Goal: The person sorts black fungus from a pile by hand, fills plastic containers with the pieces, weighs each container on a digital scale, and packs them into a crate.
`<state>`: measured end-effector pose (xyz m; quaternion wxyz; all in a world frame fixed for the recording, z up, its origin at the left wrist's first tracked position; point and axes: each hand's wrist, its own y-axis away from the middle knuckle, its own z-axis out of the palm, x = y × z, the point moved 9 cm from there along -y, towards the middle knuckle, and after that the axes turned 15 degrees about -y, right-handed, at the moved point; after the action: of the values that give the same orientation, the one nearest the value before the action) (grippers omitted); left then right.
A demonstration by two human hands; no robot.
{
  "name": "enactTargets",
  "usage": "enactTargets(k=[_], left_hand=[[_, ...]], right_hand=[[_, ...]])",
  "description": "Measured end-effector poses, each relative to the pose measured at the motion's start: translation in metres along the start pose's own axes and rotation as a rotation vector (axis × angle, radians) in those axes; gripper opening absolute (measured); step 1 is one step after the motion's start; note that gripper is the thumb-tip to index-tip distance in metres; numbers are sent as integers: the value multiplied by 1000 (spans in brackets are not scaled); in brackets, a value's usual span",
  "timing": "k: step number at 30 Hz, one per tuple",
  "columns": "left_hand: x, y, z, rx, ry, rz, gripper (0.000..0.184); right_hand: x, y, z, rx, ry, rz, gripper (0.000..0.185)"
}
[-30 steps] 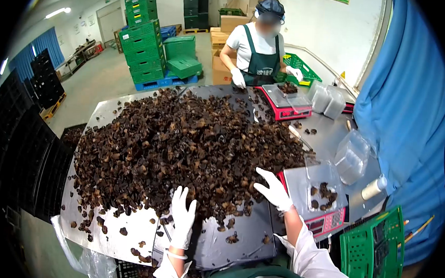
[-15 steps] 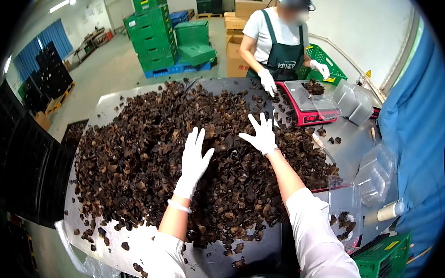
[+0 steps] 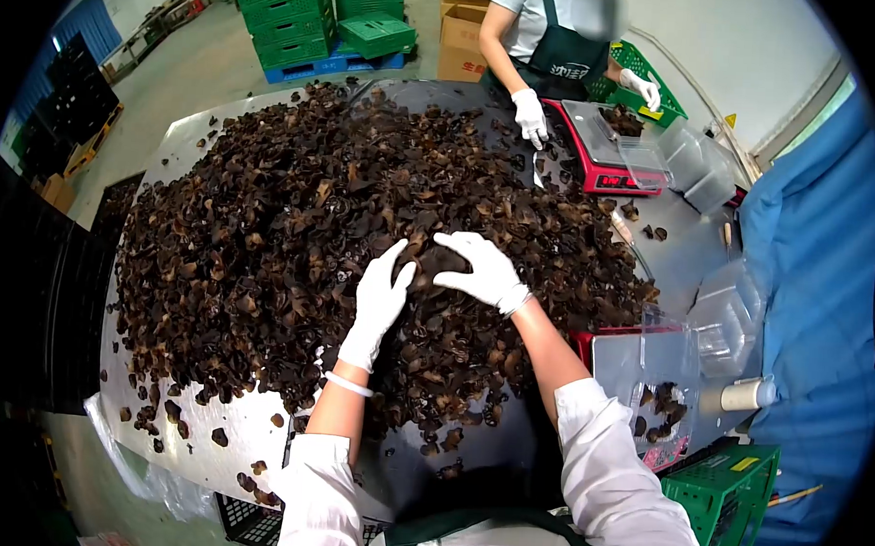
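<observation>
White-gloved, the left hand (image 3: 378,305) is held open over the big heap of dark brown, crinkly pieces (image 3: 263,236), with its fingers bent and its thumb set apart. It is faced by the white-gloved right hand (image 3: 481,273), which is open and curved too; whether any piece is pinched between them cannot be told. To the right, a green plastic crate (image 3: 741,481) is seen by the table's near corner. Most of the shiny grey metal table (image 3: 195,453) is covered by the heap. On a red-edged weighing scale (image 3: 611,359), some brown pieces are held in a clear plastic box (image 3: 671,347). Farther off, by a second red weighing scale (image 3: 617,178), another person's white-gloved hand (image 3: 530,116) is held just beside a thin white strip (image 3: 538,176). At the back, green plastic crates (image 3: 284,22) are piled on a blue pallet (image 3: 315,70).
</observation>
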<state>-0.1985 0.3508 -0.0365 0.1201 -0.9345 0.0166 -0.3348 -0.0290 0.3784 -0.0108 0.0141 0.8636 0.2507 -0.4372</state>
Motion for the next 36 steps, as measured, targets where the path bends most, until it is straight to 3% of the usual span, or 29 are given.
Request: enactTargets(k=[5, 10, 15, 18, 24, 28, 36], left_hand=[[2, 44, -19, 58, 24, 97, 43], [26, 91, -36, 98, -44, 199, 48], [61, 139, -41, 128, -182, 390, 53], [58, 173, -26, 21, -157, 332, 50], [56, 235, -23, -48, -171, 414, 42], [62, 291, -9, -119, -367, 651, 38], [40, 367, -15, -282, -473, 548, 45]], right_hand=[[-26, 48, 18, -18, 13, 94, 79], [-57, 96, 17, 110, 229, -121, 84], [-56, 148, 20, 144, 300, -61, 77], [-53, 183, 20, 111, 321, 16, 74], [-51, 265, 34, 115, 203, 64, 60], [-72, 311, 46, 74, 267, -9, 49], [-102, 379, 81, -91, 252, -95, 42]])
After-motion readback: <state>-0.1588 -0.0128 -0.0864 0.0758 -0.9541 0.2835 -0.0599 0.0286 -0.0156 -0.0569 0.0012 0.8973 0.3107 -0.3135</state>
